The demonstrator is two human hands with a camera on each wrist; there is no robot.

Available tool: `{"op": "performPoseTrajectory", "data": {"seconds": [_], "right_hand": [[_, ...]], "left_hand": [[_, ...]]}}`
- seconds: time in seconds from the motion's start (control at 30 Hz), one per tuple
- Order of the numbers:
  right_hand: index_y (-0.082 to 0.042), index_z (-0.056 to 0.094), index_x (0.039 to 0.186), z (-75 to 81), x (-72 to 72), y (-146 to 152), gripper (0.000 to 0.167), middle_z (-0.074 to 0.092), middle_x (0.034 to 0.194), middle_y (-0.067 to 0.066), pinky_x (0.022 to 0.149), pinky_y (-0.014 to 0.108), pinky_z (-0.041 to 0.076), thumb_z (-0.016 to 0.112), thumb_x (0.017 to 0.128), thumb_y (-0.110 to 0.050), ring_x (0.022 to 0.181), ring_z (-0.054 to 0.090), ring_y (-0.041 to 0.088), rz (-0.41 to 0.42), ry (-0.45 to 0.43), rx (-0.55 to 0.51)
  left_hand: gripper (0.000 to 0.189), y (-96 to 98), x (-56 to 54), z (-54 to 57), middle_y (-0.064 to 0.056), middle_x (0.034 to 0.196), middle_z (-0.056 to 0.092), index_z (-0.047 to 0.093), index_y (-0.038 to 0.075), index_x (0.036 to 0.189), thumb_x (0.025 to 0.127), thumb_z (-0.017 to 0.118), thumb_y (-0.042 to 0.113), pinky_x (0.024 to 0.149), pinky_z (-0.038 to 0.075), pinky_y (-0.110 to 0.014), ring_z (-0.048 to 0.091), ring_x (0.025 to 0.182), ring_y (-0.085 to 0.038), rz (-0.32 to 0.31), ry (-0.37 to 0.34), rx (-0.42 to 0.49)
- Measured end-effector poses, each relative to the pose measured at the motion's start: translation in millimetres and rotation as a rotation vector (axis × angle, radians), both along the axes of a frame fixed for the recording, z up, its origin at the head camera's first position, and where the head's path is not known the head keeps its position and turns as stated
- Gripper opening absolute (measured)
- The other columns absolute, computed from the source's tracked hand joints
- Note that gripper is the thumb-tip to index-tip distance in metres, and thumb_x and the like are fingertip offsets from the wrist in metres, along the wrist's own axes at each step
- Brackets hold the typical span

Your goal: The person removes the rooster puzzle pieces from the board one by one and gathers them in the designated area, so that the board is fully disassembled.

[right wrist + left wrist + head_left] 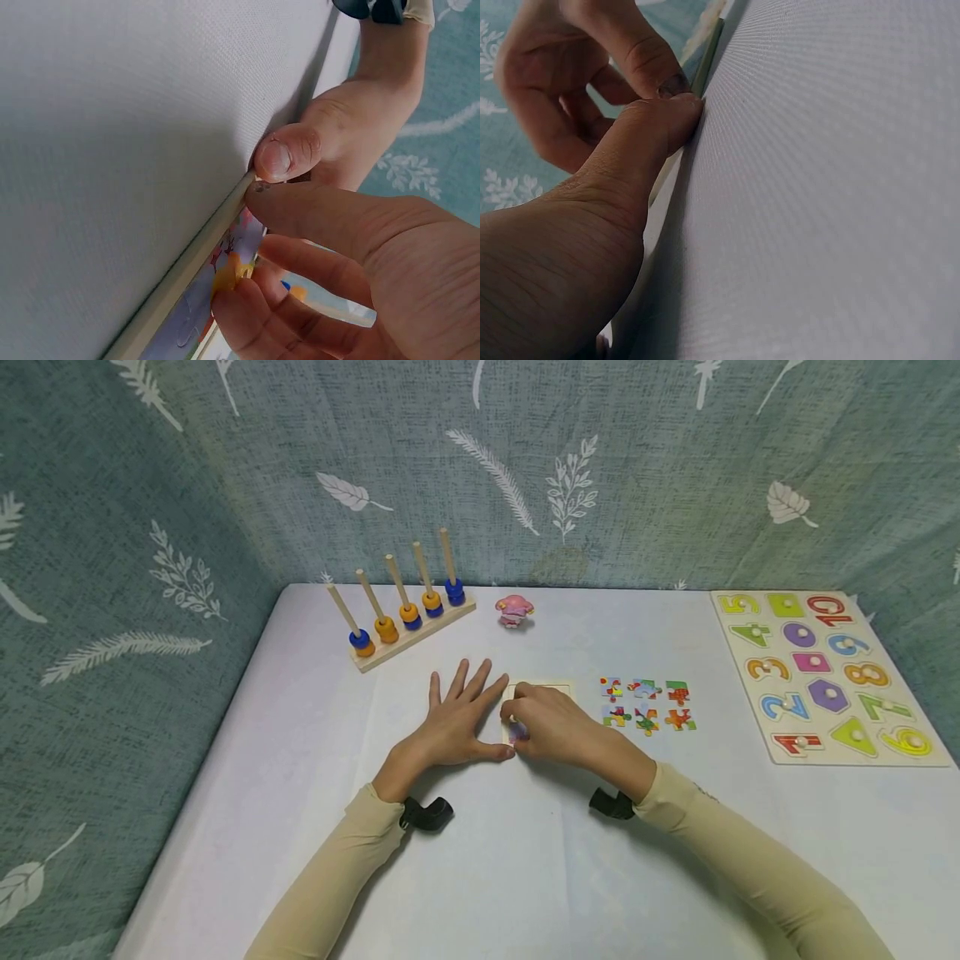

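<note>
A small wooden puzzle tray (558, 683) with a pale frame lies mid-table, partly hidden under my right hand. My left hand (457, 718) rests at its left side with fingers spread and straight, the thumb at the near left corner. Over the tray, my right hand (551, 722) has its fingers curled down at a jigsaw piece (234, 271) with orange and yellow on it. In the right wrist view, my right thumb lies on the tray's edge (169, 289) close to the left thumb (289, 150). A purple printed area (516, 732) shows inside the frame.
Several loose jigsaw pieces (647, 720) lie in two rows right of the tray. Behind stand a pink figurine (513, 610) and a peg stacker (416, 637) with blue and orange rings. A number-and-shape board (813, 697) lies far right. Patterned cloth (480, 468) backs the table.
</note>
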State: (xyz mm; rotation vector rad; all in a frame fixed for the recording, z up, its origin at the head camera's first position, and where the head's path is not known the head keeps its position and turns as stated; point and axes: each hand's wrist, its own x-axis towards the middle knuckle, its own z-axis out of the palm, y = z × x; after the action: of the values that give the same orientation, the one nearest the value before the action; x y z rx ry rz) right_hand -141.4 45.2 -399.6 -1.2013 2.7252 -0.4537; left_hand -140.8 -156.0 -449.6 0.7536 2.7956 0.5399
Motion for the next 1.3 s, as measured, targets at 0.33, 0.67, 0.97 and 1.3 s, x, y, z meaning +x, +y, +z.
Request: {"op": "performPoseTrajectory", "data": {"seconds": [0.33,0.67,0.97,1.3], "right_hand": [[-0.010,0.075,0.088,-3.6,1.4,2,0.017,0.055,0.086,0.001,0.062,0.032,0.044,0.085,0.075,-0.014,0.073,0.053,0.016,-0.012,0.014,-0.030],[-0.009,0.075,0.090,-3.5,2.6,2,0.016,0.057,0.089,0.003,0.063,0.032,0.044,0.083,0.077,-0.011,0.074,0.053,0.016,-0.021,-0.008,-0.029],[-0.007,0.072,0.097,-8.7,5.3,5,0.026,0.054,0.090,0.001,0.061,0.029,0.043,0.085,0.076,-0.016,0.072,0.049,0.014,-0.030,0.023,-0.095],[-0.005,0.071,0.103,-11.1,7.0,18,0.028,0.055,0.095,0.003,0.064,0.027,0.044,0.081,0.078,-0.012,0.071,0.048,0.011,-0.021,0.021,-0.259]], "left_hand": [[0.110,-0.6,0.2,0.1,-0.009,0.167,0.000,0.018,0.021,0.162,0.079,0.071,0.070,0.108,-0.015,-0.069,-0.012,0.150,-0.038,-0.002,0.006,0.000],[0.109,-0.8,0.5,-0.2,-0.010,0.167,0.001,0.018,0.021,0.162,0.080,0.070,0.069,0.108,-0.014,-0.069,-0.012,0.150,-0.038,-0.004,0.014,0.001],[0.109,0.0,0.6,0.6,-0.009,0.168,0.000,0.017,0.022,0.162,0.079,0.071,0.069,0.109,-0.014,-0.068,-0.012,0.150,-0.037,0.004,0.010,-0.016],[0.111,0.3,0.7,-0.2,-0.008,0.168,0.000,0.017,0.022,0.162,0.078,0.072,0.069,0.108,-0.015,-0.068,-0.013,0.150,-0.036,0.008,0.006,-0.014]]}}
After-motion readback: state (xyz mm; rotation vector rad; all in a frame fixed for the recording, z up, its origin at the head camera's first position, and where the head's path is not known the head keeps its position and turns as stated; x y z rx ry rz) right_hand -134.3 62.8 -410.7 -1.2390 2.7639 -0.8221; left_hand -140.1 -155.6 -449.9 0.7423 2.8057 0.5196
